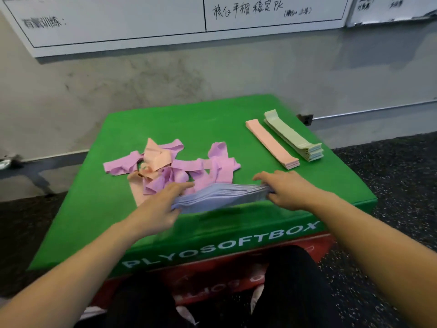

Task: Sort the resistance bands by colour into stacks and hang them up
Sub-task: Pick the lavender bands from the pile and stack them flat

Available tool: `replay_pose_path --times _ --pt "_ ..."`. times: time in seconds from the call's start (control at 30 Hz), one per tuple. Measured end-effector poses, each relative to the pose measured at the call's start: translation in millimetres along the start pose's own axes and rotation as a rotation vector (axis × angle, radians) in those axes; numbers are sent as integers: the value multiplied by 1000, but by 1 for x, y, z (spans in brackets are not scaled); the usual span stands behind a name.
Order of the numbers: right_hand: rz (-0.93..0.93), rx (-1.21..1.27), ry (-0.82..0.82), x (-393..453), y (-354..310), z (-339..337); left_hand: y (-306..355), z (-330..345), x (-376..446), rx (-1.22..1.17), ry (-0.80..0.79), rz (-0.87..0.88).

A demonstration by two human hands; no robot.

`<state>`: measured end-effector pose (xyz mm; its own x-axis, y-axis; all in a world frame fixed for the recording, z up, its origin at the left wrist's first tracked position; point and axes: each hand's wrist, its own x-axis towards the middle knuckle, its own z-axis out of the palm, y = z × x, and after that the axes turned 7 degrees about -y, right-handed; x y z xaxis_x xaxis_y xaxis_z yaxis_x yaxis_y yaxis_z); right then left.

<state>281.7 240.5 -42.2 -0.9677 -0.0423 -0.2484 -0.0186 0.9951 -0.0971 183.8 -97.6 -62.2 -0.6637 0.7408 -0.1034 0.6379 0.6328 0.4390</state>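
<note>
Hands: a person's left hand [158, 204] and right hand [287, 189] each grasp one end of a stack of pale lilac-blue bands [218, 196]; the left thumb lies along the top of the stack with the fingers curled beneath its left end; the right fingers reach over the top of the right end with the thumb below; both forearms come in from the bottom corners.

Stack in hand: the pale lilac-blue bands lie flat on one another, their layered edges showing toward the camera; the stack sits near the front of the green box [113, 223], and whether it touches the surface or is held just clear cannot be told.

Unsorted pile: a loose tangle of purple and salmon-pink bands [170, 166] lies crumpled at the middle of the box top, just behind the held stack; its near edge runs under the left hand.

Sorted stacks: at the far right corner a pink stack [272, 144] and a pale green stack [293, 136] lie side by side, both running diagonally, close together and well apart from the tangle; the green one is the thicker.

Setting: the green box carries white lettering reading PLYOSOFTBOX on its front face and rests on a red box [212, 271]; dark-clad knees show below; behind stands a grey wall [165, 76] bearing a whiteboard [118, 22] with handwritten characters; speckled dark flooring [390, 185] lies to the right.
</note>
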Motion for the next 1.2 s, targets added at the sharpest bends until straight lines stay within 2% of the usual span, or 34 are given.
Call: replay_pose_path --times 0.17,0.43,0.53,0.73,0.9,1.03,1.2 --pt "-37 -191 -70 5 -10 23 1 28 -2 114 -92 -78" --pt "216 -251 3 5 -43 47 -4 40 -1 361 -74 -120" --pt "250 -284 64 8 -52 56 -6 46 -3 398 -48 -122" --pt "51 -258 188 19 -74 69 -7 50 0 407 36 -89" --pt "-113 -218 376 33 -95 86 -9 55 0 395 75 -68" --pt "-153 -191 419 40 -107 93 -8 56 -4 411 97 -68" --pt "-137 -232 429 35 -86 89 -9 60 -7 401 104 -84"
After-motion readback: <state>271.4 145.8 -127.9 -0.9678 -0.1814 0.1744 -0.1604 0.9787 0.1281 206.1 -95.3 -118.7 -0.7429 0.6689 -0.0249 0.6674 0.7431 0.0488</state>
